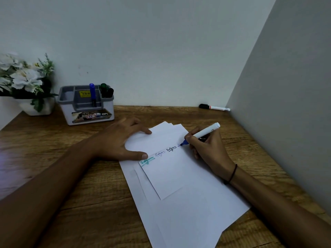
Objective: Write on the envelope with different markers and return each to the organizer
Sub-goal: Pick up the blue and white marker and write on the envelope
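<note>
Leftmost, at tabletop's far-left corner, I see white flowers (21,77) in squat white pot. Beside it, boxy grey-white plastic organizer (86,104) near far edge; blue marker (92,94), green marker (103,89), black marker (109,93) upright inside. Left hand (121,140) spread flat, pressing envelope (168,163) onto larger white sheets (193,221) mid-tabletop, woodgrain around. Right hand (209,151) pinches white-barrelled marker (202,134), blue tip touching envelope's top edge after three written words. Capped marker (214,107) lies far-right corner.
</note>
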